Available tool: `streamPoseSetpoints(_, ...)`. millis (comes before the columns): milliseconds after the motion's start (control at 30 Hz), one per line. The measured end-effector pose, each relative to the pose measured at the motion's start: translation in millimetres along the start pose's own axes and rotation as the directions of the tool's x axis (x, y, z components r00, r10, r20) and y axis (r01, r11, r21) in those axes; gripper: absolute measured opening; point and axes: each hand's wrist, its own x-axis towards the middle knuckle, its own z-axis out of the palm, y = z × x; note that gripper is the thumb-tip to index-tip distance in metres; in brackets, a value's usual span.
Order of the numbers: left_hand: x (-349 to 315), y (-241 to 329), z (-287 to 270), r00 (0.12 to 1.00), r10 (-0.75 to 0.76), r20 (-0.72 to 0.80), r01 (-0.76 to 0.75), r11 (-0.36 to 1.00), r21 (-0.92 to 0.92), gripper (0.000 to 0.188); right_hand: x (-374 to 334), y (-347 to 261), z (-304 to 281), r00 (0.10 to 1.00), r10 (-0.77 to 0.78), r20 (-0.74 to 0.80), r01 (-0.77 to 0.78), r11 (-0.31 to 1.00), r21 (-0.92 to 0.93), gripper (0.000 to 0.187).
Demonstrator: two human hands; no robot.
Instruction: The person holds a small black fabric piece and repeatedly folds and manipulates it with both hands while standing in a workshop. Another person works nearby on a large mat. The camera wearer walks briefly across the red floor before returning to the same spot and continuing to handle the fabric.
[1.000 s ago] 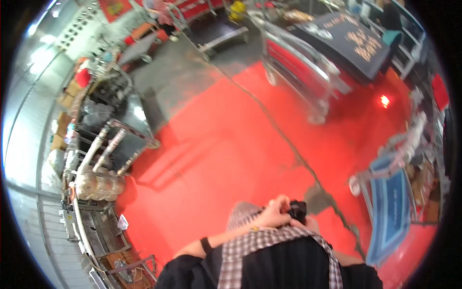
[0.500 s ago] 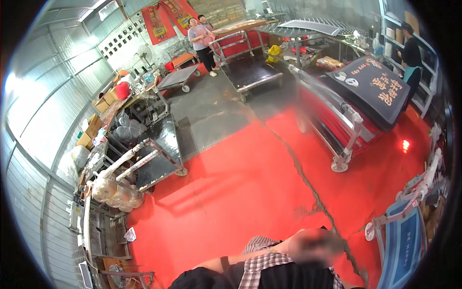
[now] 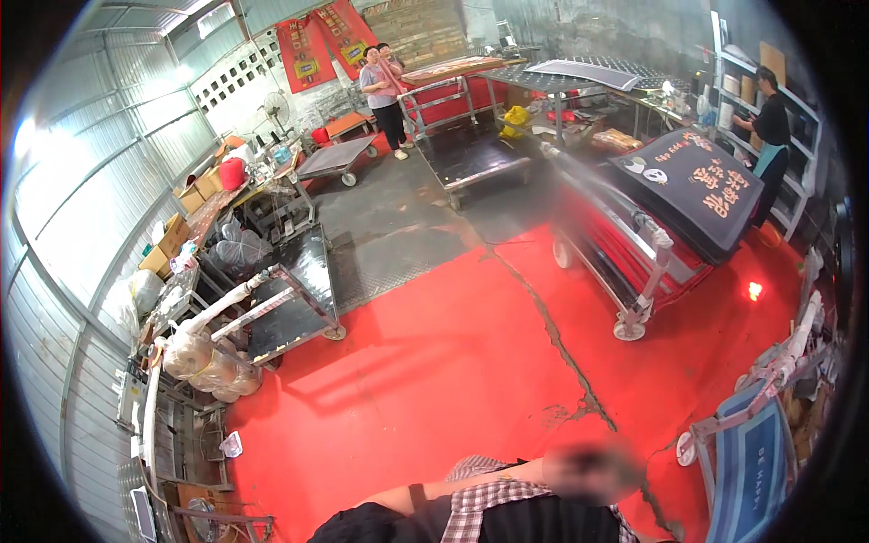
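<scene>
My left arm crosses in front of my body at the lower edge, over a brown-and-white checked apron point(image 3: 484, 509) and black clothing. A dark band circles this arm. My left hand point(image 3: 579, 471) is at the arm's right end, inside a smeared dark patch, so its fingers and anything in them cannot be made out. My right hand does not show. Beyond the arm lies the red floor point(image 3: 407, 389), which a long crack point(image 3: 566, 353) runs through.
A metal cart point(image 3: 634, 299) carrying a dark printed mat point(image 3: 692, 181) stands right. Flat black trolleys point(image 3: 294, 294) stand left and farther back. A blue mat point(image 3: 751, 462) leans in a rack at lower right. Two people point(image 3: 385, 95) stand far back; another person point(image 3: 769, 136) is by shelves.
The view has shifted slightly. My arm stays across my body. At the far right, the person by the shelves now has a forearm held forward.
</scene>
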Motion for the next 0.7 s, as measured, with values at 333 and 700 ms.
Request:
streamPoseSetpoints(333,-3.5,-3.0,16.8,0.997,0.072,-0.023,-0.075,0.980,-0.183,0.027,-9.4,17.1,-22.0,0.994,-0.010,-0.111,0.003,0.998,-0.068,0.043)
streamPoseSetpoints(700,-30.6,30.7,23.0,0.998,0.006,-0.063,-0.018,0.981,-0.192,0.022,-18.9,-11.6,-8.3,0.991,0.059,-0.120,-0.047,0.994,0.095,0.036)
